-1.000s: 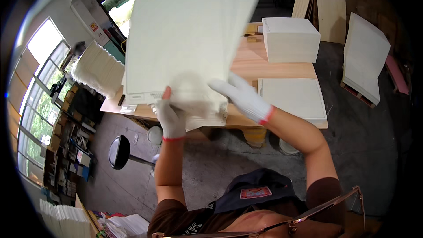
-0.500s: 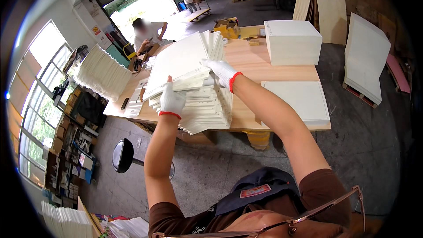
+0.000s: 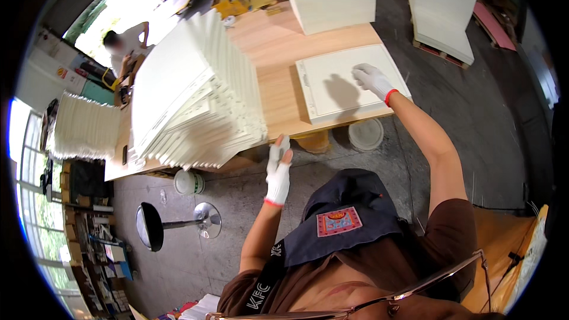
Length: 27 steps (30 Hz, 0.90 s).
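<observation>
My right hand (image 3: 372, 81), in a white glove with a red cuff, hovers over a low stack of white sheets (image 3: 332, 92) at the table's right end. Its fingers are loosely stretched, hold nothing I can see, and cast a shadow on the top sheet. My left hand (image 3: 278, 172), gloved alike with bare fingertips showing, is held at the table's front edge, fingers apart and with nothing in them. To its left stands a tall, skewed pile of white printed sheets (image 3: 172, 92), its layers fanned toward me.
A big white block of stacked sheets (image 3: 332, 3) stands at the table's far right. Behind the table are a yellow box (image 3: 231, 1) and a seated person (image 3: 127, 47). A black stool (image 3: 149, 226) and white buckets (image 3: 365, 134) are on the floor by the near side.
Both hands have left the skewed pile. My right hand has moved over the low stack at right; my left hand has drawn back to the front edge. The view has turned rightward.
</observation>
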Motion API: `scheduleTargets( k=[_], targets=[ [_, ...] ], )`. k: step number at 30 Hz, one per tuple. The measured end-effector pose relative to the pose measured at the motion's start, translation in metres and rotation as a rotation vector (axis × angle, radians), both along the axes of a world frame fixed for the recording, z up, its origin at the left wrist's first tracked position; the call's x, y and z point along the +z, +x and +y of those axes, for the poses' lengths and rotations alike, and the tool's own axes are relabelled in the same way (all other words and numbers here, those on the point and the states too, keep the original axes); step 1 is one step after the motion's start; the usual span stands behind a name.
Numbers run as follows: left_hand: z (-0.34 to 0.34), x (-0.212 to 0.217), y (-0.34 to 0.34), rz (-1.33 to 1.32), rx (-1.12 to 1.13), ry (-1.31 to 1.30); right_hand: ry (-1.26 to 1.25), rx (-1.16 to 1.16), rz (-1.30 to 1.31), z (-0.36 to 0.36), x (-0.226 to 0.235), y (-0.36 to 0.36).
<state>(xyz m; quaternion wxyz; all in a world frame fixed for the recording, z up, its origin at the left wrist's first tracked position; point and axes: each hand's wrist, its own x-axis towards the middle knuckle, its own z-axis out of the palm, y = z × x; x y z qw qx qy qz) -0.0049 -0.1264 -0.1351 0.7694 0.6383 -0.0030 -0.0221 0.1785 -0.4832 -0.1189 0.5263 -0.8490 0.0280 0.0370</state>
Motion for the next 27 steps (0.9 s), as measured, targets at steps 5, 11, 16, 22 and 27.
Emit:
scheduleTargets(
  k=[5,11,16,22,27],
  targets=[
    [-0.033,-0.084,0.112,0.338,0.002,0.078,-0.44,-0.247,0.018,-0.098,-0.038,-0.01],
    [-0.082,-0.085,0.157,0.317,0.042,0.455,-0.433,-0.271,0.335,-0.158,-0.06,-0.002],
    [-0.091,-0.079,0.159,0.323,0.026,0.508,0.408,-0.058,0.483,-0.178,-0.062,-0.001],
    [-0.149,-0.083,0.164,0.392,0.032,0.387,0.704,0.06,0.446,-0.23,-0.089,0.021],
    [-0.198,-0.077,0.152,0.374,0.046,0.2,0.674,0.033,0.5,-0.273,-0.088,0.051]
  ],
)
